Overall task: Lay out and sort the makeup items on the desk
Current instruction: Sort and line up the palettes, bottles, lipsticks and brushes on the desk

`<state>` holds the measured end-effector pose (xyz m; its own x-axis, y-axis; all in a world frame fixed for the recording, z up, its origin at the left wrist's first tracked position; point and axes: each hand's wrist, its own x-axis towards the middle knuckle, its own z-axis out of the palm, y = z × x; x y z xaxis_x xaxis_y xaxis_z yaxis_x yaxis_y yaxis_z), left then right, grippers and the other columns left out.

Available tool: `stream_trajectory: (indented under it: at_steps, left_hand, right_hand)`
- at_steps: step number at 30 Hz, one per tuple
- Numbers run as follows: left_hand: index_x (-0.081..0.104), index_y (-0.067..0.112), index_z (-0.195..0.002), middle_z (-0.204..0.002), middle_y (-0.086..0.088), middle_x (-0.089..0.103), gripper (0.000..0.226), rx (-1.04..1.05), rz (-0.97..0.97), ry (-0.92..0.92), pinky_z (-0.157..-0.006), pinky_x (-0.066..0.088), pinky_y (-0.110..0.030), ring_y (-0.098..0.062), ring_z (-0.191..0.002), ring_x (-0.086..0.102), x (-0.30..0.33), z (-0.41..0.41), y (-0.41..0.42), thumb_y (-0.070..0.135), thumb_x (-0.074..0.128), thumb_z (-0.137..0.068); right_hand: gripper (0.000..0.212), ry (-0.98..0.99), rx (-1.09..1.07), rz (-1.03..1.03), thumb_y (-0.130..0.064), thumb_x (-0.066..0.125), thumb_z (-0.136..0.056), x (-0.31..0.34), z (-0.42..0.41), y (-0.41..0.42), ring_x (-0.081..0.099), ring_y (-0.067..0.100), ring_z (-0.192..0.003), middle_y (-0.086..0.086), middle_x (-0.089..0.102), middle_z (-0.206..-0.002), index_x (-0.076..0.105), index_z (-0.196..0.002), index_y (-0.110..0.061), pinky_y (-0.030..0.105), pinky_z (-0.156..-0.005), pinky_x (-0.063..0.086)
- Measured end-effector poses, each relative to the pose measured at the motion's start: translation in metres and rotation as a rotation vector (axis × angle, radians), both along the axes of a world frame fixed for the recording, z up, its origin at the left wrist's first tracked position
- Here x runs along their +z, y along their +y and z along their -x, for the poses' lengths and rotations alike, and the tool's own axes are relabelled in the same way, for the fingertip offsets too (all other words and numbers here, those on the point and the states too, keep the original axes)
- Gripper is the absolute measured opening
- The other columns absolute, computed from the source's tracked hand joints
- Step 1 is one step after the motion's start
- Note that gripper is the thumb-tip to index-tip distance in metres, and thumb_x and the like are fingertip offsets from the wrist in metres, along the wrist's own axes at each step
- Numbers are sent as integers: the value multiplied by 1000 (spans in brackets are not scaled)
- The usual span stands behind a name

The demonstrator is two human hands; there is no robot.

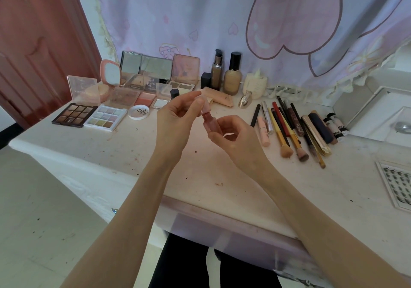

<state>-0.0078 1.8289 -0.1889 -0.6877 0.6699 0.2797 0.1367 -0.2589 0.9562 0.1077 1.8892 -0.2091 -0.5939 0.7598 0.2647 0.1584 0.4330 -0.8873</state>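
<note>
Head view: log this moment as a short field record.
held item: small pink bottle
left hand: pinches the bottle's cap
right hand: grips the bottle's body
desk left: open eyeshadow palettes
desk back: foundation bottles, upright
desk right: brushes and pencils, laid side by side
far right: lash tray

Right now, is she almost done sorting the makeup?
Mostly, it seems. Palettes lie grouped at the left, bottles stand at the back, brushes and pencils sit in a row at the right. Both the left hand and right hand hold a small pink bottle, not yet placed.
</note>
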Motion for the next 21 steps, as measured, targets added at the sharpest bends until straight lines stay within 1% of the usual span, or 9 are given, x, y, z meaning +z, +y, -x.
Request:
stream_trajectory:
  at_steps: [3,6,8,12,17,19,21]
  left_hand:
    - [65,16,-102,-72,18,68,14,15,-2,9,-72,49,-12,3,-75,64,0,-2,1,15,61,-88]
    - [65,24,-99,-80,17,68,13,16,13,22,-75,50,-13,3,-78,63,0,1,0,17,60,-89]
    - [64,30,-97,-85,15,67,14,6,28,38,-77,50,-15,2,-80,63,0,3,0,18,59,-90]
    - [64,26,-101,-87,12,67,14,12,48,46,-77,51,-15,2,-79,63,-1,4,1,18,59,-90]
    - [64,14,-110,-89,10,67,23,-12,87,79,-79,51,-16,0,-81,63,-2,5,3,18,61,-88]
    - [61,17,-113,-89,10,67,26,-25,97,78,-81,51,-18,-1,-82,62,-1,8,2,17,62,-87]
    - [60,22,-112,-93,9,66,24,10,105,126,-82,51,-23,-3,-88,62,-3,14,-1,19,62,-88]
  right_hand:
    - [20,-4,-30,-52,-18,66,-84,-2,2,-1,55,2,-82,-13,58,-90,53,-99,-20,13,-72,44]
    - [18,15,52,79,-18,65,-85,-1,-1,0,59,4,-84,-13,61,-90,57,-101,-20,17,-77,48]
    - [18,34,99,153,-16,64,-86,-1,-2,1,60,2,-83,-14,62,-90,59,-102,-21,17,-76,48]
    - [18,50,94,178,-15,66,-84,-1,-2,3,60,3,-83,-14,62,-89,58,-97,-24,16,-75,48]
    - [15,28,69,125,-20,69,-81,-4,-1,6,60,5,-83,-13,63,-86,58,-91,-25,14,-77,49]
    - [14,12,46,117,-24,70,-81,-5,3,11,63,9,-85,-11,64,-86,58,-89,-24,19,-80,51]
    - [15,3,14,129,-25,70,-81,-3,9,18,64,12,-86,-8,65,-86,60,-90,-19,22,-80,52]
